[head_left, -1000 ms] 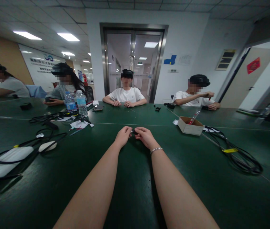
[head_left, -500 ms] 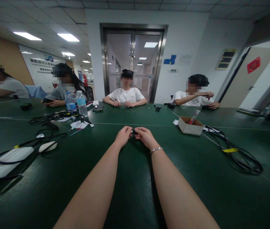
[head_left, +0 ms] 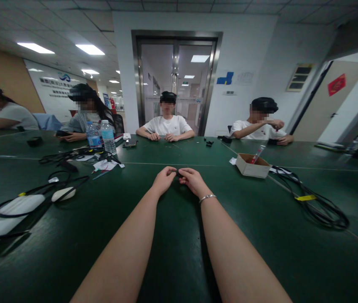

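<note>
My left hand [head_left: 164, 179] and my right hand [head_left: 191, 179] meet over the dark green table [head_left: 179, 235], fingertips pinched together on a small dark object [head_left: 177, 173] that is too small to name. Both forearms stretch forward from the bottom of the view. A thin silver bracelet [head_left: 207, 198] sits on my right wrist. Both hands rest low on the table top.
A small cardboard box [head_left: 252, 165] with a red-tipped tube stands at the right. Coiled black cables [head_left: 319, 206] lie farther right. At the left are cables, white pads [head_left: 11, 208], two water bottles [head_left: 105, 136] and a phone [head_left: 130, 143]. Several people sit round the far side.
My hands stay in place; the fingertips have closed a little tighter, hiding more of the small dark object. The person at the right shifted a raised hand slightly.
</note>
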A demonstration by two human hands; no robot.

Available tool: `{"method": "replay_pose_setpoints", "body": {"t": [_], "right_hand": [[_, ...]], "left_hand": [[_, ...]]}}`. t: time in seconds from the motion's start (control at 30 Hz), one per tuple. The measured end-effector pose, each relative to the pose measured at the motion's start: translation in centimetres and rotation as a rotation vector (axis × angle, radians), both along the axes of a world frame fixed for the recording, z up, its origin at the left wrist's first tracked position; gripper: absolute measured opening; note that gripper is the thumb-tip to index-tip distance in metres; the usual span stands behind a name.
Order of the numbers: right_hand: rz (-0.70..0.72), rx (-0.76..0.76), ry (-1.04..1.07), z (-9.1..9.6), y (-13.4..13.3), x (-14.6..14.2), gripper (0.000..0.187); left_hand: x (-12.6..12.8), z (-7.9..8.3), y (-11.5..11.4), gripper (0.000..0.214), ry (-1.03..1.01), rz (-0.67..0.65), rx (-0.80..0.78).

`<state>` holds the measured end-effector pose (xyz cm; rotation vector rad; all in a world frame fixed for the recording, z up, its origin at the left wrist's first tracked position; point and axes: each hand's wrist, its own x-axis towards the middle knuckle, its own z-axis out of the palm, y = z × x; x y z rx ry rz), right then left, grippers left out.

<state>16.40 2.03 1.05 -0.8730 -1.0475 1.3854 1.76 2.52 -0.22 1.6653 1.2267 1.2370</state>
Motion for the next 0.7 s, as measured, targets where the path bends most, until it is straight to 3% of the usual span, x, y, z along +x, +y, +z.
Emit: {"method": "replay_pose_setpoints", "body": {"t": [0.7], "right_hand": [[0.005,0.000,-0.019,-0.07,0.10,0.03,0.008]], "left_hand": [[0.04,0.16,-0.01,0.026,0.014,0.036,-0.016]]}}
